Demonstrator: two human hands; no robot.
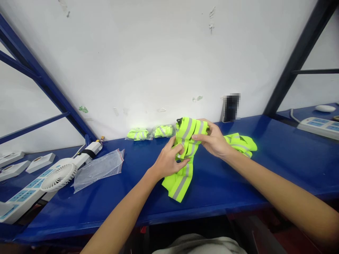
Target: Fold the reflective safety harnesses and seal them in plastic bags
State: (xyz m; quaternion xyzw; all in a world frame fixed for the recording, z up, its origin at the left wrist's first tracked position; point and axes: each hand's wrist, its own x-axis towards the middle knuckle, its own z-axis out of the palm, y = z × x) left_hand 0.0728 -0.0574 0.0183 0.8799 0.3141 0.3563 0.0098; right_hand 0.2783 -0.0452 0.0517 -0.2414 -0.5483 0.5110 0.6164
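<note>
Between my two hands, above the blue table [219, 192], is a neon-yellow reflective strap [182, 181] with grey stripes, partly folded into layers. My left hand [169, 158] grips its left side, thumb and fingers closed on the folds. My right hand [213, 139] pinches the upper right of the bundle, thumb in front and fingers behind it. A loose end hangs down toward the table's front edge. At the bundle's top left, a small black piece [179, 121], perhaps a buckle, shows. Another neon-yellow strap [241, 144] lies bunched beyond my right forearm.
Two bagged neon-yellow bundles, a left one [137, 134] and a right one [163, 131], rest by the wall. Clear zip bags [99, 167] lie at left, near a white fan [58, 177] and power strip [26, 195]. A dark phone-like object [231, 108] leans on the wall.
</note>
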